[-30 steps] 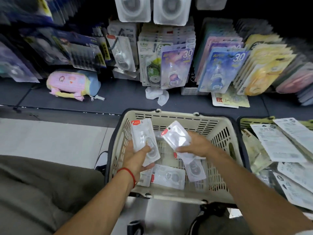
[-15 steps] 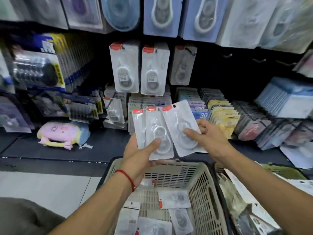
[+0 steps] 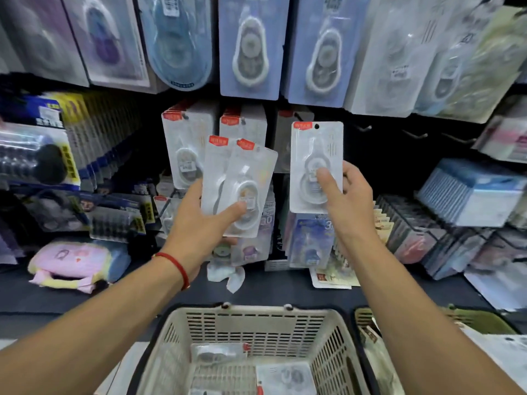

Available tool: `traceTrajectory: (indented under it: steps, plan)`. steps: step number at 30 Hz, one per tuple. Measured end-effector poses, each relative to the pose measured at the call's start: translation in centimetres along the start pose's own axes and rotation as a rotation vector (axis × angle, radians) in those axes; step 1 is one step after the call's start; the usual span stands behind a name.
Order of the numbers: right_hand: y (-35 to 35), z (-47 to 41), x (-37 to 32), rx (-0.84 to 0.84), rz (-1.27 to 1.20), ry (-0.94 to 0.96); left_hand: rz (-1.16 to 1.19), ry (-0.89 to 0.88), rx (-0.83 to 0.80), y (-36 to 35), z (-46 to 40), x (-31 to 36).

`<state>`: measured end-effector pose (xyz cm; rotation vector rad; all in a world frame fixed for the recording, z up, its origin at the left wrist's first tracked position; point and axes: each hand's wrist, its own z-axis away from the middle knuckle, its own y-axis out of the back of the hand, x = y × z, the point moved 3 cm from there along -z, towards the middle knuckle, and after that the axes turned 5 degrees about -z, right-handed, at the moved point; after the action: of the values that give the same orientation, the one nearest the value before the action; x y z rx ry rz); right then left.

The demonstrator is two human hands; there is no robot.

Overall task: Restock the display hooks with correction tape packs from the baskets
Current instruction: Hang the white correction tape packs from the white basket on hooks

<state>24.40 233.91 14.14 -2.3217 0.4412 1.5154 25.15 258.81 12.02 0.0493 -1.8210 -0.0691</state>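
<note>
Above the near edge of the dark shelf (image 3: 285, 289), both hands are raised before the display wall. Left hand (image 3: 196, 223) grips two correction tape packs (image 3: 242, 189), fanned and overlapping, thumb clamped across the front one and fingers curled behind. Right hand (image 3: 348, 201) holds one single pack (image 3: 315, 155) upright, thumb pressed on its front, fingers wrapped round its right edge; the hang hole at its top corner is free of any hook.

Behind the hands, three hooks carry matching red-labelled packs: the left row (image 3: 185, 138), the middle row (image 3: 242, 124) and a third row largely hidden behind the single pack. Two bare hooks (image 3: 413, 134) stand to the right of these.

Below, two baskets sit side by side. The beige basket (image 3: 256, 323) holds at least three loose packs (image 3: 282, 377) on its floor; a further count cannot be made. The green basket (image 3: 479, 320) shows only its rim and some paper-backed items, too blurred to count.

One red cord bracelet (image 3: 176, 266) circles the left wrist. One pink pouch (image 3: 71, 260) lies at the shelf's left end.
</note>
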Motion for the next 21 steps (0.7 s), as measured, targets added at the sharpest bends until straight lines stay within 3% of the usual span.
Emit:
traceTrajectory:
  steps: [9, 14, 16, 19, 21]
  plan:
    - [-1.2, -0.7, -0.6, 0.016, 0.011, 0.037, 0.162, 0.042, -0.019, 0.8, 0.0, 0.4]
    - [-1.6, 0.0, 0.5, 0.058, 0.519, -0.056, 0.243, 0.108, -0.076, 0.1, 0.4, 0.2]
    - [-2.6, 1.2, 0.5, -0.095, 0.442, -0.029, 0.275, 0.128, -0.120, -0.4, 0.7, 0.1]
    - [-4.7, 3.3, 1.1, -0.477, 0.307, -0.098, 0.296, 0.126, -0.190, -0.9, 0.9, 0.0]
    - [-5.0, 3.6, 1.6, -0.483, 0.223, -0.113, 0.325, 0.136, -0.228, -1.1, 0.9, 0.0]
